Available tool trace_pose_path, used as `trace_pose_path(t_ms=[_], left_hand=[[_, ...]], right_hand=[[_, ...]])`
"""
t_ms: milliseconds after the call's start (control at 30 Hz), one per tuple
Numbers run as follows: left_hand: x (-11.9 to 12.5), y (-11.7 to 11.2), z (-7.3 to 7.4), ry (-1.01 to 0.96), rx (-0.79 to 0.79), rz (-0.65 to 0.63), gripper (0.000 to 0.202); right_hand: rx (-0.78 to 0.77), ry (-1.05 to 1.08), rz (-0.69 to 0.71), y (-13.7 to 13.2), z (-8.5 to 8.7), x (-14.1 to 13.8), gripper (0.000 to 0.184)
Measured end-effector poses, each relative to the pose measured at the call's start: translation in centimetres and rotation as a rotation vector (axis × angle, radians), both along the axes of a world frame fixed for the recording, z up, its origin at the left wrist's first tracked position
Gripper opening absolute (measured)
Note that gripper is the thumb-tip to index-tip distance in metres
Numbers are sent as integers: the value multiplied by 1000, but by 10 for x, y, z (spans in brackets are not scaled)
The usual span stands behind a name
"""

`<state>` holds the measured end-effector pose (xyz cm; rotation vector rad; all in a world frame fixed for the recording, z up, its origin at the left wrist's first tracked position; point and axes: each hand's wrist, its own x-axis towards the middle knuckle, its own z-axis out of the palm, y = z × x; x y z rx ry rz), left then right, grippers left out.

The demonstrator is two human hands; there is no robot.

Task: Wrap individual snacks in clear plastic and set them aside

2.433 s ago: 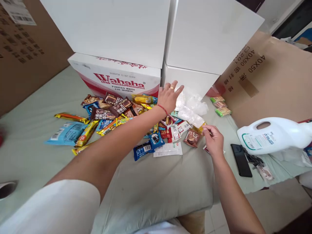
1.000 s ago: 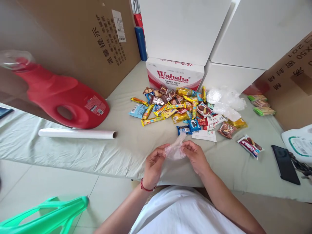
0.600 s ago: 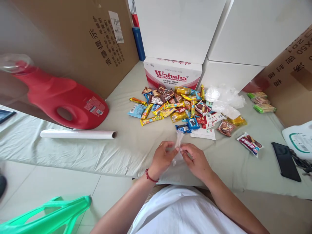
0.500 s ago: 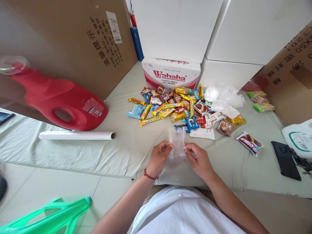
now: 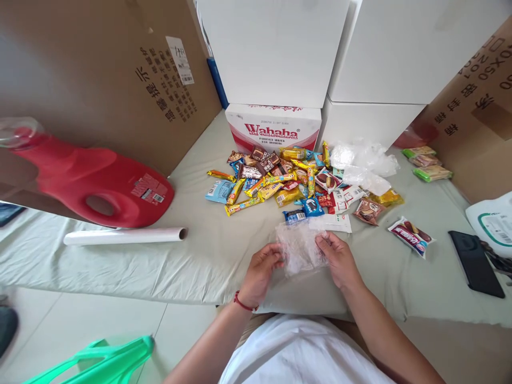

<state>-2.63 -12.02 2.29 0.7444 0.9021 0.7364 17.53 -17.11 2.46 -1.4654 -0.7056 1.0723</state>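
Note:
A clear plastic bag [image 5: 302, 248] is stretched between my two hands, low over the cloth-covered surface. My left hand [image 5: 262, 268] pinches its left edge, a red bracelet on the wrist. Closed on the bag's right side is my right hand [image 5: 339, 258], thumb on top. Just beyond lies a heap of wrapped snacks [image 5: 282, 178] in yellow, brown, blue and red packets. A white packet [image 5: 338, 223] shows partly behind the bag. More crumpled clear plastic bags [image 5: 366, 165] rest at the heap's right side.
A red detergent bottle [image 5: 108, 186] and a white roll [image 5: 124, 236] lie left. Behind stand a Wahaha box [image 5: 274, 129], white boxes [image 5: 276, 50] and cardboard boxes [image 5: 100, 64]. To the right are a snack packet [image 5: 410, 236], a black phone [image 5: 476, 264] and a white container [image 5: 494, 221].
The clear plastic bag is spread wider and flatter between my hands. My right hand has moved slightly right, and the whole view has shifted a little.

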Motion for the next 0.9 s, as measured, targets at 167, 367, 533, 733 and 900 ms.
trace_pose_path(t_ms=[167,367,533,733,900], left_hand=[[8,8,2,0,19,84,55],[18,16,-17,364,361,178,47],[16,14,-21,242,276,197,47],[15,22,-3,-129,-196,75,39],[13,17,4,-155,-163,-71,35]], right_hand=[[31,-122,86,-4,-2,-3,39],[33,-109,96,-12,-6,-4,38],[-16,-97,76,-18,-8,1,43],[-72,35,10,-19,-7,8,43],[-61,40,-12,-18,-7,13,41]])
